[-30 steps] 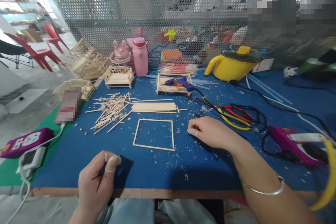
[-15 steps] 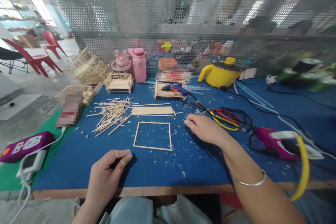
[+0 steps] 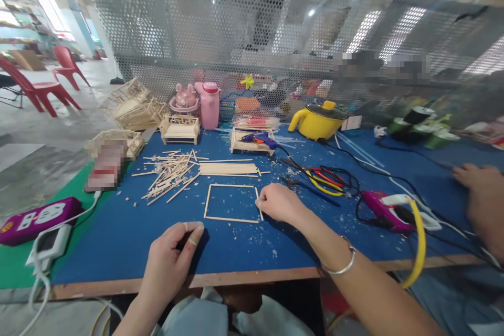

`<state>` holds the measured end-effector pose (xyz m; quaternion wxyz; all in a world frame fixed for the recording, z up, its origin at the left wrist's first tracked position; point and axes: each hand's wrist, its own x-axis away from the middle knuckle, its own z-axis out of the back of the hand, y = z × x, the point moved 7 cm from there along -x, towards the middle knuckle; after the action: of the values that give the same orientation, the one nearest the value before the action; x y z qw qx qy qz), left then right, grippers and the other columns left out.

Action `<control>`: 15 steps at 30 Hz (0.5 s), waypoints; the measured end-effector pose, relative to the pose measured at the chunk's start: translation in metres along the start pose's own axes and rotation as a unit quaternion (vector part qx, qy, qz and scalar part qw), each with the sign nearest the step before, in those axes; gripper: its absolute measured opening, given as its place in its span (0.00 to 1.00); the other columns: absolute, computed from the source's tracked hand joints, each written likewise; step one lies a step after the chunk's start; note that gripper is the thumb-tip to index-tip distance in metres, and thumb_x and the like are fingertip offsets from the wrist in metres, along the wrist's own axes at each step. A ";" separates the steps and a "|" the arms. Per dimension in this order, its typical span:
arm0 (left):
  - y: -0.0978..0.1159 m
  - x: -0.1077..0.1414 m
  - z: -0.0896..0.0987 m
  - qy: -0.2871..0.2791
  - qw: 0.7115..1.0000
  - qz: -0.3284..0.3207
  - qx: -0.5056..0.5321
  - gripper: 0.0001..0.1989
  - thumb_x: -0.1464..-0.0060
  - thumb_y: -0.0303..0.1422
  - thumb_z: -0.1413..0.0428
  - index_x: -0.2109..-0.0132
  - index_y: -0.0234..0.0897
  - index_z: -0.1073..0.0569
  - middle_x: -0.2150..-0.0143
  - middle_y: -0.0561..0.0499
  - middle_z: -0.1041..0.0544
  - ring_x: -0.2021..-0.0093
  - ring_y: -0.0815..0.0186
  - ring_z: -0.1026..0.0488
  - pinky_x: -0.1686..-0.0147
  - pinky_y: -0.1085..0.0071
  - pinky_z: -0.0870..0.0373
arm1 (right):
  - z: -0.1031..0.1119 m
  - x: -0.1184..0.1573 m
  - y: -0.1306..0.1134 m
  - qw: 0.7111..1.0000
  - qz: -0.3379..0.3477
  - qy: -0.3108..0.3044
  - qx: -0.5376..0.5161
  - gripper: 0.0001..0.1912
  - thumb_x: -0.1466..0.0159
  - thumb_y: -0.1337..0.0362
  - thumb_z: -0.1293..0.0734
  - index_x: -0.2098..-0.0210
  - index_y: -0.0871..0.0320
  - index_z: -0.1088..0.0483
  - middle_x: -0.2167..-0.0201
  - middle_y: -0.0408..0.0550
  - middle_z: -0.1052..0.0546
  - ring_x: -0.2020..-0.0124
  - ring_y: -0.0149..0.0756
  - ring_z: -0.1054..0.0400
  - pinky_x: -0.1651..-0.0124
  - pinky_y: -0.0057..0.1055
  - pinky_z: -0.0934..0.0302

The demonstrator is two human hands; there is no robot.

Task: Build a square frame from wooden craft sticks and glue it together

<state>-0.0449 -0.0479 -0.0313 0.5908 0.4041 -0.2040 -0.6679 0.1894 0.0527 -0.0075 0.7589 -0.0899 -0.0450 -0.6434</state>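
Note:
Thin wooden sticks lie on the blue mat as a rectangular frame (image 3: 232, 219). My right hand (image 3: 280, 203) pinches the stick forming its right side (image 3: 261, 213), which sits slightly apart from the bottom stick's end. At the frame's lower left, my left hand (image 3: 171, 254) rests near the table edge, thumb and forefinger pressed together; whatever is between them, if anything, cannot be made out. Beyond the frame are a row of parallel sticks (image 3: 228, 169) and a loose heap of sticks (image 3: 171, 174). A blue glue gun (image 3: 262, 139) lies on a small wooden stick model (image 3: 252, 148).
Pliers (image 3: 315, 189) and coiled cables lie right of my right hand, near a purple power strip (image 3: 380, 210). A yellow pot (image 3: 321, 119) and pink flask (image 3: 210, 107) stand behind. Another person's hand (image 3: 478, 184) is at far right. A phone (image 3: 105, 165) lies left.
My right hand has moved left to the frame and taken hold of its right stick, which is now slightly out of line. My left hand stays pinched near the frame. Another person's hand has come into view.

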 end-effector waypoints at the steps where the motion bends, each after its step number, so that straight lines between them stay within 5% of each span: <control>1: 0.000 0.000 0.001 0.000 1.000 0.001 0.007 0.11 0.45 0.39 0.48 0.62 0.40 0.24 0.63 0.50 0.21 0.63 0.64 0.25 0.64 0.72 0.29 | 0.001 0.001 0.003 1.000 -0.003 0.000 0.002 0.12 0.44 0.62 0.38 0.79 0.58 0.27 0.76 0.51 0.23 0.73 0.36 0.30 0.76 0.27 0.50; 8: 0.007 -0.002 -0.006 0.014 0.989 0.072 0.132 0.16 0.47 0.42 0.47 0.56 0.39 0.24 0.60 0.49 0.21 0.59 0.62 0.25 0.59 0.69 0.29 | 0.027 0.036 0.000 0.987 0.039 0.100 -0.118 0.13 0.41 0.63 0.42 0.77 0.57 0.29 0.79 0.44 0.25 0.76 0.30 0.34 0.74 0.25 0.50; 12: 0.036 -0.009 -0.044 -0.098 0.935 0.138 0.313 0.24 0.47 0.47 0.49 0.50 0.35 0.28 0.59 0.46 0.22 0.65 0.65 0.26 0.67 0.71 0.27 | 0.026 0.072 -0.048 0.965 0.165 0.111 -0.173 0.13 0.39 0.63 0.42 0.76 0.57 0.30 0.80 0.42 0.26 0.79 0.27 0.37 0.74 0.24 0.50; 15: 0.059 -0.015 -0.060 -0.141 0.914 0.125 0.360 0.20 0.49 0.47 0.46 0.62 0.33 0.24 0.70 0.49 0.23 0.70 0.67 0.28 0.69 0.74 0.29 | 0.019 0.087 -0.068 0.956 0.219 0.105 -0.163 0.14 0.38 0.64 0.42 0.77 0.58 0.30 0.79 0.43 0.26 0.79 0.27 0.37 0.74 0.24 0.51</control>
<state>0.0387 -0.0340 -0.0180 0.4491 0.4621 -0.5606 -0.5200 0.1382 -0.0383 0.0327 0.8567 -0.1520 0.1610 -0.4658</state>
